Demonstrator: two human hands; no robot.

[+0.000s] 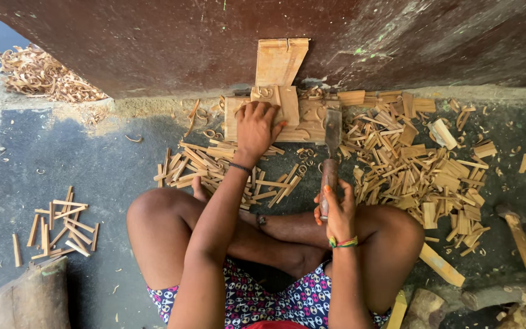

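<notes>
you sit cross-legged on the dark floor (92, 164). your right hand (338, 214) is wrapped tight around the wooden handle of a chopping knife (331, 152), blade pointing far. beyond it, your left hand (255, 129) lies flat with fingers spread, pressing a small wooden block (282, 102) onto the wooden board (312, 125). cut wooden strips (421, 164) pile to the right, and a wooden plank (280, 61) leans on the far wall (153, 42).

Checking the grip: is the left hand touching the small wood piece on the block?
Touching. The head view shows the left hand pressed flat on the small wood piece, fingers overlapping it.
</notes>
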